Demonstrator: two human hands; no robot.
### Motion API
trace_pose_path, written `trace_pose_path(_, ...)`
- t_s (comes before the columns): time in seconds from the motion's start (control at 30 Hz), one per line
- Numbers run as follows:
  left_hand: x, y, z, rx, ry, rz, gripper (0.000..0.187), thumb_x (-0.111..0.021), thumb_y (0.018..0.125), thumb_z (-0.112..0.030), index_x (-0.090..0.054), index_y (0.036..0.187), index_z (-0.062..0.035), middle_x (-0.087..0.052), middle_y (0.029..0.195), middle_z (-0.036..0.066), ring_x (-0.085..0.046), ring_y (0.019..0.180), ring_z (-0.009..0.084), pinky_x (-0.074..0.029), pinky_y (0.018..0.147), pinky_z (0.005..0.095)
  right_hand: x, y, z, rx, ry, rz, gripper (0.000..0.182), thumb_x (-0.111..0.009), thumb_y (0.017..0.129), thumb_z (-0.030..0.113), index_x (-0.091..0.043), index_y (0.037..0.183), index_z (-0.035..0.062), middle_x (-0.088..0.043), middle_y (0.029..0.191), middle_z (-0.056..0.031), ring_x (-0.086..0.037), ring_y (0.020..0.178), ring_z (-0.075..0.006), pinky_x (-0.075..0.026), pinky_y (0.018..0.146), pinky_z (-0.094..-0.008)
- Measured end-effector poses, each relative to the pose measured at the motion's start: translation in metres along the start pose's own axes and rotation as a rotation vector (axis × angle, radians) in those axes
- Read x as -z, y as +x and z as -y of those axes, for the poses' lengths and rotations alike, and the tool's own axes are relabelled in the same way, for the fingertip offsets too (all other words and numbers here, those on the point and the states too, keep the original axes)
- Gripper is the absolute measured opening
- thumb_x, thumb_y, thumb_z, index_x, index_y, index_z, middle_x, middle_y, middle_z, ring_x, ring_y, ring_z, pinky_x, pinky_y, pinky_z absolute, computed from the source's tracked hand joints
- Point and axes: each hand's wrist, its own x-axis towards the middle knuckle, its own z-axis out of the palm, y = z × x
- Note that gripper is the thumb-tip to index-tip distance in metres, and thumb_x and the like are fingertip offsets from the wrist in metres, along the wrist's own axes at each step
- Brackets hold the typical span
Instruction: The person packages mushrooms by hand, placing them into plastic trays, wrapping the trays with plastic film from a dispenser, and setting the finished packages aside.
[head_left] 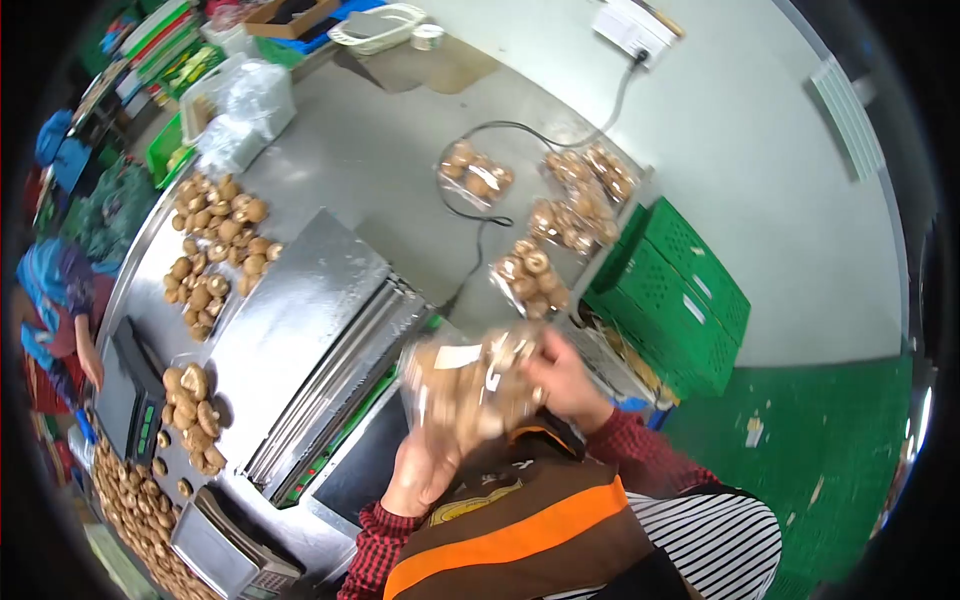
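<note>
In front of my apron I hold a clear plastic bag of mushrooms [465, 385] with a white label on it, somewhat blurred. My right hand [568, 378] grips the bag's right end. At the lower left my left hand [424, 468] supports the bag, its fingers partly hidden behind the plastic. Just left of the bag is a long metal machine [335, 385] with bars and a green strip along its edge. Beyond my right hand lies another filled mushroom bag [530, 280] on the steel table [385, 130].
More bagged mushrooms [572, 218] lie near the table's right edge, beside stacked green crates [680, 290]. Loose mushrooms [215, 235] and scales [225, 550] are at left. A black cable [480, 240] crosses the table. A co-worker's arm [88, 350] reaches in at far left.
</note>
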Motion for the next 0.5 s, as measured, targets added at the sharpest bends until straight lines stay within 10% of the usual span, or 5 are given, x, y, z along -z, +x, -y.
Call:
trace_pose_path(0.13, 0.018, -0.008, -0.025, -0.474, 0.386, -0.336, 0.035, -0.046, 0.103, -0.027, -0.055, 0.123, 0.0000, -0.064, 0.112, 0.013, -0.060, 0.104, 0.0202, -0.047, 0.090, 0.0333, 0.017, 0.128, 0.023, 0.180, -0.036, -0.305, 0.043, -0.062, 0.092, 0.009, -0.047, 0.131, -0.0003, -0.058, 0.124, -0.0098, -0.058, 0.105, -0.0156, -0.050, 0.089, -0.0312)
trace_pose_path(0.2, 0.026, -0.024, -0.047, -0.600, 0.449, -0.357, 0.029, -0.050, 0.102, -0.020, -0.058, 0.120, 0.0004, -0.065, 0.107, 0.012, -0.062, 0.100, 0.0185, -0.049, 0.086, 0.0310, 0.031, 0.173, 0.029, 0.791, -1.671, -0.156, 0.040, -0.061, 0.093, 0.010, -0.048, 0.128, -0.0029, -0.059, 0.119, -0.0117, -0.060, 0.098, -0.0152, -0.051, 0.084, -0.0301)
trace_pose_path(0.27, 0.044, -0.047, -0.065, -0.712, 0.413, -0.417, 0.026, -0.055, 0.098, -0.014, -0.058, 0.119, 0.0005, -0.064, 0.106, 0.010, -0.062, 0.097, 0.0156, -0.048, 0.085, 0.0274, 0.007, 0.212, 0.043, 0.050, -0.618, -0.164, 0.039, -0.061, 0.092, 0.010, -0.049, 0.126, -0.0047, -0.061, 0.112, -0.0112, -0.061, 0.095, -0.0165, -0.051, 0.083, -0.0306)
trace_pose_path(0.33, 0.082, -0.068, -0.081, -1.043, 0.766, -0.811, 0.027, -0.062, 0.092, -0.008, -0.057, 0.117, 0.0010, -0.064, 0.108, 0.010, -0.060, 0.100, 0.0180, -0.047, 0.089, 0.0304, 0.045, 0.259, 0.004, 0.577, -0.968, -0.391, 0.036, -0.062, 0.092, 0.012, -0.052, 0.123, -0.0040, -0.064, 0.100, -0.0085, -0.062, 0.091, -0.0158, -0.051, 0.081, -0.0290)
trace_pose_path(0.5, 0.156, -0.110, -0.166, -1.178, 1.283, -1.648, 0.102, -0.090, 0.064, -0.030, -0.032, 0.142, 0.0022, -0.034, 0.140, 0.024, -0.033, 0.129, 0.0386, -0.028, 0.108, 0.0480, -0.218, 0.225, 0.034, 0.348, -0.702, 0.127, 0.032, -0.066, 0.091, 0.018, -0.057, 0.116, 0.0007, -0.065, 0.097, -0.0072, -0.062, 0.091, -0.0138, -0.051, 0.078, -0.0275)
